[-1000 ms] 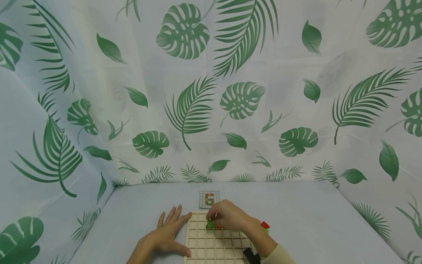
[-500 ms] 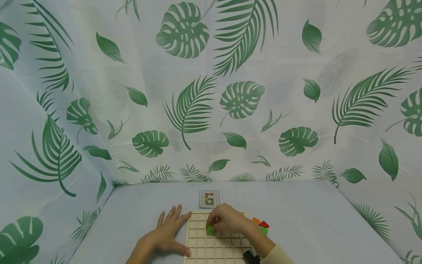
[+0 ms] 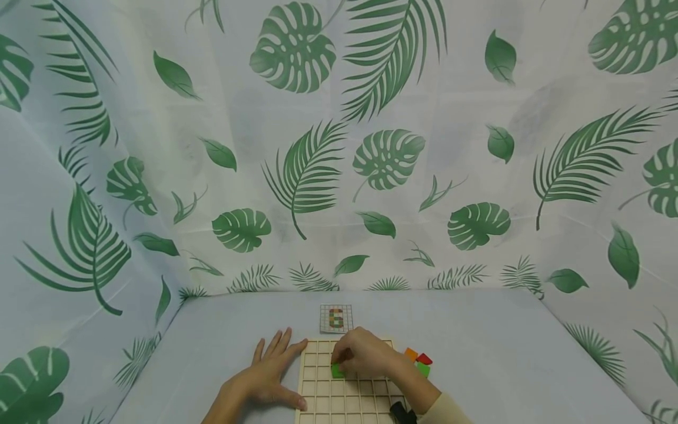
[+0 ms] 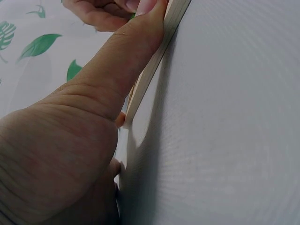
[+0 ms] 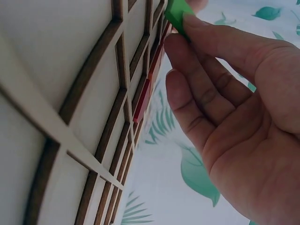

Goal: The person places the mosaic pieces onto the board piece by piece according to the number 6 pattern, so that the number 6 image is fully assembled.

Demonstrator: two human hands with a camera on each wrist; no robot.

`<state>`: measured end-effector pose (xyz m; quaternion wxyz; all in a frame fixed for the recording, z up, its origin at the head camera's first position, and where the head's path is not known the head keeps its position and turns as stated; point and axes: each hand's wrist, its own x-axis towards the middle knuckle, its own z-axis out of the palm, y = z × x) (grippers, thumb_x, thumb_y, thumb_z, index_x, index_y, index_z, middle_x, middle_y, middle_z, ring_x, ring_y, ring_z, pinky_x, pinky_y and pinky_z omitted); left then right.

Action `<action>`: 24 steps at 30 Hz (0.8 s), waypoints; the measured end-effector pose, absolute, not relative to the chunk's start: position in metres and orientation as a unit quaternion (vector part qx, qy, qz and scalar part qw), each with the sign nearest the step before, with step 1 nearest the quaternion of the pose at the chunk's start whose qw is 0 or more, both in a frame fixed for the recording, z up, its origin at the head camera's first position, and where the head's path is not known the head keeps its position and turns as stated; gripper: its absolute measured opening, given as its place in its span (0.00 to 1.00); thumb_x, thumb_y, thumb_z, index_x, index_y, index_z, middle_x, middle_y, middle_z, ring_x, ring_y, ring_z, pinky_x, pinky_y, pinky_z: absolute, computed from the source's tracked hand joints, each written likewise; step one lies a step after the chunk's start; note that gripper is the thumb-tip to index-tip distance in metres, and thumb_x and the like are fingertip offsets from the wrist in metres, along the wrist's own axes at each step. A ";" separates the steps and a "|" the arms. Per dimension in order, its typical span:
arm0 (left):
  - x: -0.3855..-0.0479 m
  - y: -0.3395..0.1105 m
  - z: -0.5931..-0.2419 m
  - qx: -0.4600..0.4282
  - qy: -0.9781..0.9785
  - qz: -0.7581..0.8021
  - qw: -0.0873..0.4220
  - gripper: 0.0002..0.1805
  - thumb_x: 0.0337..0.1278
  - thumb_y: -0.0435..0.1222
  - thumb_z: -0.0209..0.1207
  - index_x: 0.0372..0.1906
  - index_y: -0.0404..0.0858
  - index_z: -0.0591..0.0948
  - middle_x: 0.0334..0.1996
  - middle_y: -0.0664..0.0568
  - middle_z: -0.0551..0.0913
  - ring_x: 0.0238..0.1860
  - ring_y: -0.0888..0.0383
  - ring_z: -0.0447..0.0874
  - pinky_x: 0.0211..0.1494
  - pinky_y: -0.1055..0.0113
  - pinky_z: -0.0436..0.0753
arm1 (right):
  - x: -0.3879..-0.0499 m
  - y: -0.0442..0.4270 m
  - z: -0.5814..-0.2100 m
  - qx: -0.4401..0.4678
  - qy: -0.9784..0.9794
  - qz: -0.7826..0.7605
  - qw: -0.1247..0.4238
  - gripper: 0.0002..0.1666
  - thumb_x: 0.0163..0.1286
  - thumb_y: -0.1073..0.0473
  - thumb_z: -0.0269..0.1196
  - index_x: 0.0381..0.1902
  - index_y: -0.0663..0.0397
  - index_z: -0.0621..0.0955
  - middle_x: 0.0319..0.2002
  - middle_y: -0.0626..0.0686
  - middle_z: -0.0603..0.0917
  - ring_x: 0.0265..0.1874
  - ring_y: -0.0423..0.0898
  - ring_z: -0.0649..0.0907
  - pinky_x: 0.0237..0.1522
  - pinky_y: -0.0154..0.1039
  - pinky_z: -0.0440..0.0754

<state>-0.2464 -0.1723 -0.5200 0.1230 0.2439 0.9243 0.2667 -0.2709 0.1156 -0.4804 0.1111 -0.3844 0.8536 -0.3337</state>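
In the head view my right hand (image 3: 365, 353) pinches a green tile (image 3: 337, 371) at a cell of the wooden grid board (image 3: 339, 406). The right wrist view shows the green tile (image 5: 177, 13) between thumb and fingertips, tilted against the grid. Whether it sits fully in the cell cannot be told. Red pieces (image 5: 142, 101) lie in cells of the board beside it, mostly hidden by the hand in the head view. My left hand (image 3: 265, 375) rests along the board's left edge with fingers spread; its thumb (image 4: 126, 56) presses on the rim.
Behind the board lies a small gridded card (image 3: 336, 319) with a coloured figure 6. Right of the board are an orange piece (image 3: 411, 354), a red piece (image 3: 424, 358) and a green piece (image 3: 423, 369). A black object (image 3: 402, 413) sits by my right wrist.
My right hand has brought the green tile slightly toward me, from a tilted position to a flatter one over the board. The left hand stays in place.
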 end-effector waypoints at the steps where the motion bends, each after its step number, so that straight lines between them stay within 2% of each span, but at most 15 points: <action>1: -0.246 -0.173 -0.521 0.243 0.925 0.265 0.125 0.68 0.35 0.70 0.75 0.83 0.51 0.58 0.84 0.32 0.39 0.84 0.31 0.31 0.76 0.24 0.28 | -0.270 0.115 -0.481 -0.385 0.855 -0.331 0.109 0.08 0.63 0.70 0.73 0.36 0.51 0.91 0.32 0.42 0.91 0.29 0.28 0.82 0.36 0.26 0.83; 18: -0.249 -0.173 -0.519 0.246 0.930 0.243 0.123 0.67 0.38 0.71 0.73 0.84 0.53 0.56 0.85 0.35 0.37 0.85 0.34 0.29 0.78 0.26 0.27 | -0.273 0.113 -0.483 -0.395 0.867 -0.296 0.061 0.07 0.65 0.69 0.73 0.34 0.50 0.91 0.33 0.42 0.91 0.32 0.30 0.84 0.39 0.28 0.84; 24: -0.247 -0.174 -0.523 0.240 0.931 0.245 0.124 0.68 0.35 0.72 0.73 0.84 0.54 0.57 0.85 0.35 0.37 0.85 0.34 0.29 0.77 0.26 0.26 | -0.271 0.110 -0.487 -0.399 0.867 -0.291 0.069 0.07 0.65 0.69 0.73 0.34 0.51 0.91 0.33 0.42 0.91 0.32 0.30 0.84 0.40 0.27 0.84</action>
